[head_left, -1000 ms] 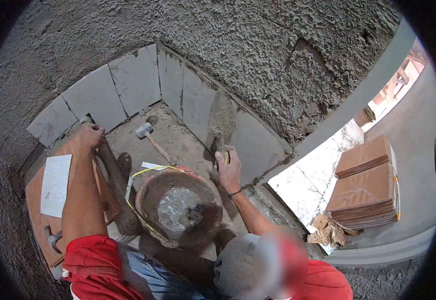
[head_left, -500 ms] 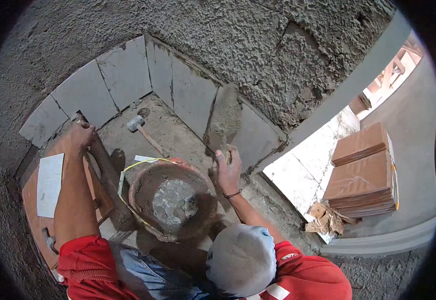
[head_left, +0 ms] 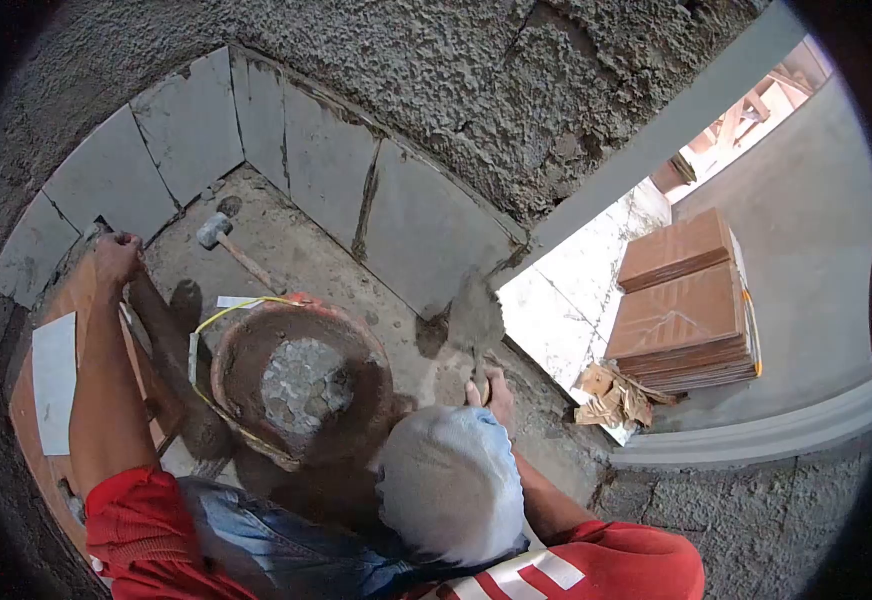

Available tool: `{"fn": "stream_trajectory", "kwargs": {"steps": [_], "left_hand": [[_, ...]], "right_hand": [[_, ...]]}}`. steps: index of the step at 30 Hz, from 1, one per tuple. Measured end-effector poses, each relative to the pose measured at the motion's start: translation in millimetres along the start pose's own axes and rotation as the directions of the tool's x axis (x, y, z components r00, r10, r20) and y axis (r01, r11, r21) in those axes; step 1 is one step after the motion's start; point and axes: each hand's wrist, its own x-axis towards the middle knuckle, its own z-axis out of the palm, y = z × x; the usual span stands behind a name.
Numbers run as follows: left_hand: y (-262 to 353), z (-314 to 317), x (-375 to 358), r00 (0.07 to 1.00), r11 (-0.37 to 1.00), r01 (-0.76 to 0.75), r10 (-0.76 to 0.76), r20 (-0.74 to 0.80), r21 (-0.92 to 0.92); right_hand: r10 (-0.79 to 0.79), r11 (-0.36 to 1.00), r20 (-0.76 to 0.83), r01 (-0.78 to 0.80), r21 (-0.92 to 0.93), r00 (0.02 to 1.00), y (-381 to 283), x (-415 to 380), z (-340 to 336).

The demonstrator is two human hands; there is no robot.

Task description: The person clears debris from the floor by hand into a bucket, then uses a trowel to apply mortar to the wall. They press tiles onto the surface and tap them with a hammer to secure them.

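My right hand (head_left: 498, 394) grips the handle of a trowel (head_left: 478, 322), its grey blade held over the floor near the doorway end of the tile row. A basin (head_left: 224, 372) of mortar (head_left: 306, 385) stands in front of me, a yellow cord and a pale strip at its rim. My left hand (head_left: 119, 258) is closed beside the lower edge of the left wall tiles (head_left: 106, 165), above a reddish-brown board (head_left: 61, 290); whatever its fingers hold is hidden. A mallet (head_left: 218, 232) lies on the floor between my hands.
Pale tiles (head_left: 436, 220) line the bottom of the rough wall (head_left: 406, 90). A white tile piece (head_left: 54, 385) rests on the board. Stacked brown tile boxes (head_left: 681, 310) and crumpled cardboard (head_left: 608, 398) are at right past the threshold. A capped head (head_left: 451, 485) covers the lower middle.
My right hand has brought the trowel down and back from the tiled wall toward the floor. My left hand stays by the left tiles. The whole view has shifted somewhat.
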Motion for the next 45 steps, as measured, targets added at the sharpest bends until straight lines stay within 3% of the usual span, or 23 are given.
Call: {"fn": "stream_trajectory", "kwargs": {"steps": [2,3,5,6,9,15,17,18,19,20,22,23,24,25,27,29,32,36,39,41,45], "left_hand": [[-17.1,13.3,16.5,1.000,0.995,-0.018,0.016,-0.020,-0.102],[-16.4,17.8,14.8,1.000,0.995,-0.019,0.018,-0.007,-0.096],[-14.5,24.9,13.1,0.994,0.961,-0.042,0.012,-0.108,-0.275],[-19.7,29.2,19.2,0.995,0.961,-0.041,0.013,-0.103,-0.273],[-51.3,45.9,49.5,0.993,0.970,-0.088,0.066,-0.098,-0.229],[-60.5,39.2,55.8,0.989,0.965,-0.145,0.136,-0.054,-0.219],[-66.0,38.3,59.3,0.980,0.986,-0.163,0.158,-0.123,-0.030],[-62.7,36.9,55.4,0.979,0.985,-0.172,0.169,-0.115,-0.021],[-59.7,34.8,51.0,0.993,0.985,-0.113,0.106,-0.058,-0.131],[-56.7,32.7,46.1,0.999,0.971,-0.047,0.049,0.005,-0.233],[-53.9,29.8,36.0,0.999,0.953,-0.028,0.036,0.022,-0.303],[-52.1,28.8,31.2,0.999,0.925,0.003,0.013,0.040,-0.379],[-75.9,41.4,50.3,0.998,0.928,-0.052,0.038,-0.046,-0.369],[-81.2,41.2,55.8,0.997,0.932,-0.070,0.060,-0.038,-0.355],[-82.6,37.1,61.1,0.995,0.933,0.047,-0.011,0.101,-0.358],[-75.2,35.8,51.1,0.998,0.934,0.021,0.001,0.061,-0.356],[-44.8,23.4,23.8,0.988,0.903,0.150,-0.123,0.091,-0.403],[-76.6,26.7,46.0,0.993,0.883,0.118,-0.096,0.071,-0.455],[-90.2,27.6,55.3,0.989,0.881,0.074,-0.004,0.149,-0.468],[-83.7,33.6,45.7,0.999,0.878,0.041,-0.039,0.015,-0.477],[-44.9,24.4,20.5,0.992,0.882,0.126,-0.107,0.066,-0.454]], "right_hand": [[-0.049,0.978,0.032,0.055,-0.203,0.998,19.9,-19.4,-12.2],[-0.035,0.978,0.032,0.041,-0.206,0.999,29.1,-26.8,-17.2],[0.092,0.972,-0.010,-0.092,-0.218,0.996,46.3,-34.0,-24.4],[-0.039,0.965,-0.066,0.021,-0.260,0.997,44.2,-35.5,-27.7],[-0.071,0.993,-0.135,0.057,-0.102,0.988,24.6,-27.8,-34.5],[-0.045,0.997,-0.232,0.029,-0.071,0.972,17.8,-11.7,-35.0],[-0.032,0.985,-0.104,0.013,-0.174,0.994,24.8,-15.8,-37.4],[0.032,0.984,-0.044,-0.039,-0.174,0.999,23.8,-22.2,-37.7],[0.047,0.984,-0.050,-0.054,-0.168,0.998,31.6,-28.5,-37.7],[0.090,0.985,0.047,-0.082,-0.149,0.995,44.7,-34.1,-37.2],[0.167,0.985,0.189,-0.170,-0.001,0.968,57.5,-41.7,-28.6],[0.182,0.982,0.180,-0.187,0.012,0.967,60.8,-45.4,-24.8],[0.398,0.840,0.319,-0.481,0.251,0.860,57.9,-46.1,-21.3],[0.520,0.558,0.496,-0.717,0.419,0.695,56.4,-46.8,-16.9],[0.503,0.454,0.554,-0.748,0.484,0.664,63.7,-42.4,2.3],[0.512,0.194,0.685,-0.847,0.495,0.518,61.4,-31.0,20.3],[0.436,0.137,0.712,-0.823,0.552,0.550,64.7,-16.7,42.8],[0.351,-0.027,0.761,-0.806,0.591,0.546,59.3,-3.0,54.0],[0.316,-0.055,0.771,-0.800,0.597,0.553,55.7,0.9,52.9],[0.320,-0.042,0.764,-0.798,0.602,0.559,47.0,3.4,44.1],[0.339,0.021,0.736,-0.787,0.617,0.586,12.4,4.7,24.5]]}}
